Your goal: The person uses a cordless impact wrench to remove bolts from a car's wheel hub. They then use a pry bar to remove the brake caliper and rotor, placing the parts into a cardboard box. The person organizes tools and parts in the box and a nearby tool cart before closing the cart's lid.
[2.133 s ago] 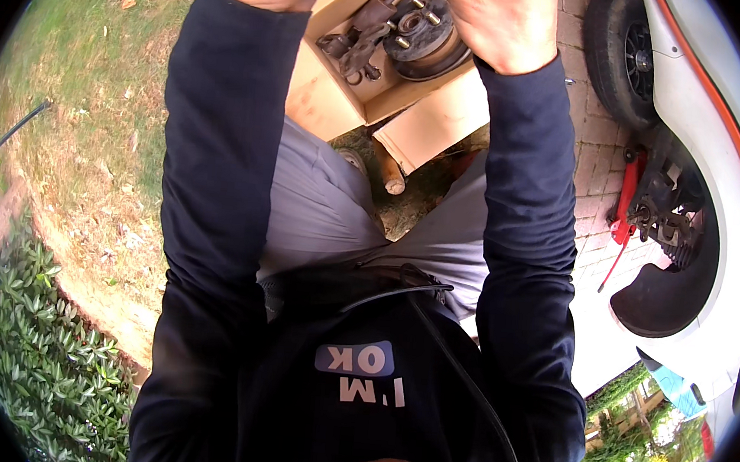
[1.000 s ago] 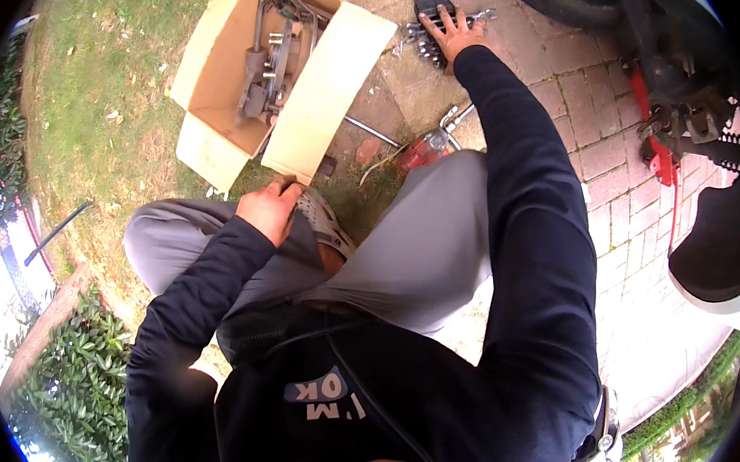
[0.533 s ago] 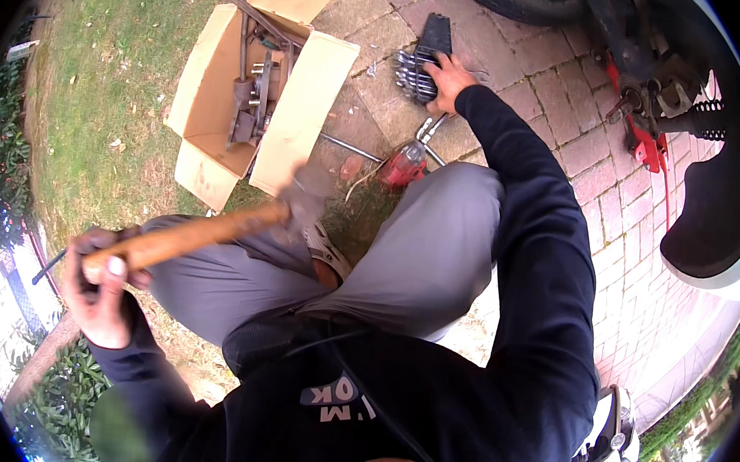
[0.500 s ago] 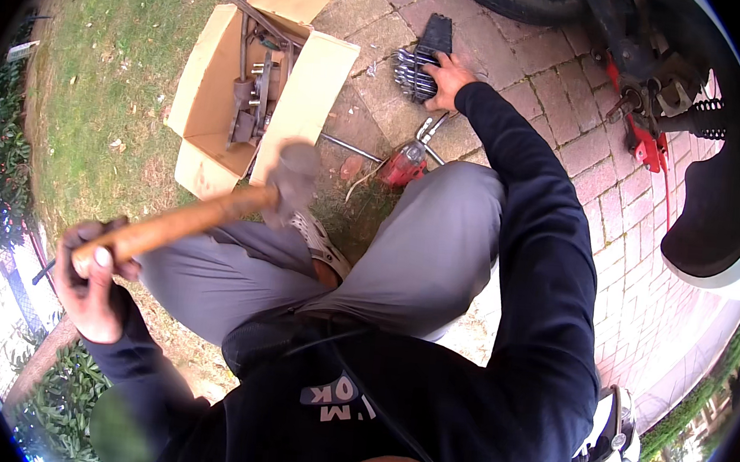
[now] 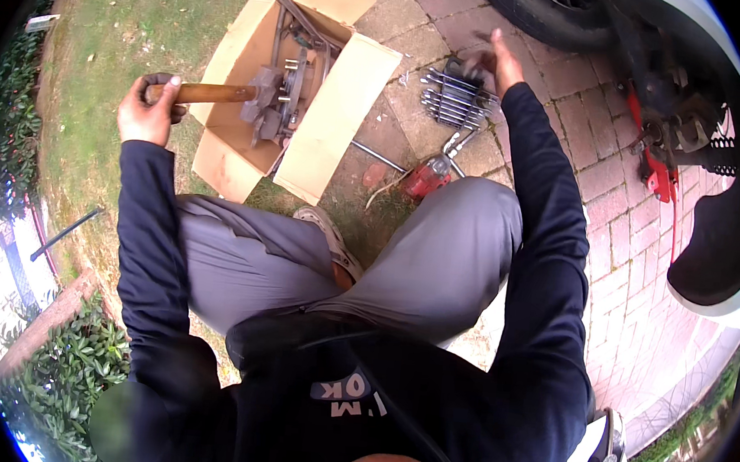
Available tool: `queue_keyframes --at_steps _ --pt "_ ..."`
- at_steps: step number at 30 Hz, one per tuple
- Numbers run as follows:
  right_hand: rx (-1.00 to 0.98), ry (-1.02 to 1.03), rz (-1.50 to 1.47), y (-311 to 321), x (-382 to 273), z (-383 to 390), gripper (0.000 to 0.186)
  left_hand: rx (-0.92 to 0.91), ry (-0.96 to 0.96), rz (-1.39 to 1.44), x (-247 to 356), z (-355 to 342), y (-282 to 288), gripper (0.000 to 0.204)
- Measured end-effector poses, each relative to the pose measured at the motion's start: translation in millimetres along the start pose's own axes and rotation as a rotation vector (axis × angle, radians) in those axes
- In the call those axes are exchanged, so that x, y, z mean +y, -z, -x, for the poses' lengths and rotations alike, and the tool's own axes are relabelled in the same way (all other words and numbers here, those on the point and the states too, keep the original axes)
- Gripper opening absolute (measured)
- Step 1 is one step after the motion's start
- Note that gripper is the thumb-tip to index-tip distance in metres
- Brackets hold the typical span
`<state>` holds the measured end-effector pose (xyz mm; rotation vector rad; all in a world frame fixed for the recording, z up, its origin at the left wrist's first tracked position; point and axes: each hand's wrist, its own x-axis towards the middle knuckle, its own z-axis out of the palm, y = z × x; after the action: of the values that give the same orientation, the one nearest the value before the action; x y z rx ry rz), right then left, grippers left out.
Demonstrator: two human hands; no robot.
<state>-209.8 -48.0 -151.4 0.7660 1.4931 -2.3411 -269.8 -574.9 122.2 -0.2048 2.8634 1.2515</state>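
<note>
My left hand (image 5: 147, 109) is wrapped round the wooden handle of a hammer (image 5: 211, 93). The hammer's heavy metal head is inside the open cardboard box (image 5: 340, 111), next to several greasy metal parts (image 5: 291, 86). At the far right of the box, my right hand (image 5: 503, 66) hovers over or just beside a rack of silver combination wrenches (image 5: 454, 100) on the paving. Its fingers are spread and partly smeared by motion, and I see nothing held in them.
A red tool with metal rods (image 5: 429, 177) lies by my right knee. To the right are a vehicle's tyre (image 5: 543, 23), a coil spring (image 5: 722, 154) and a red part (image 5: 659, 180). A dark rod (image 5: 66, 233) is at the left; grass meets brick paving.
My left hand has swung the hammer up and forward, bringing its head into the cardboard box. My right hand has come off the wrench rack, which now lies flat with its wrenches fanned into view.
</note>
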Motion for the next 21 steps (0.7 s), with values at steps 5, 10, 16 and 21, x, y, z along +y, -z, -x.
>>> queue_keyframes --at_steps 5,10,16,21 --pt "-0.036 0.131 1.526 -14.0 15.9 49.2 0.111 0.036 0.016 0.091 -34.9 -41.6 10.3 0.029" --pt "0.135 0.123 1.732 -9.0 45.5 51.1 0.139 -0.034 0.103 0.148 -53.1 -81.7 20.1 0.059" --pt "0.176 0.006 1.577 -10.9 30.1 39.0 0.114 -0.038 0.052 0.191 -58.4 -79.4 31.7 0.056" --pt "0.255 0.138 1.338 4.1 15.9 41.1 0.071 -0.158 -0.03 0.255 -55.3 -72.1 5.2 0.044"
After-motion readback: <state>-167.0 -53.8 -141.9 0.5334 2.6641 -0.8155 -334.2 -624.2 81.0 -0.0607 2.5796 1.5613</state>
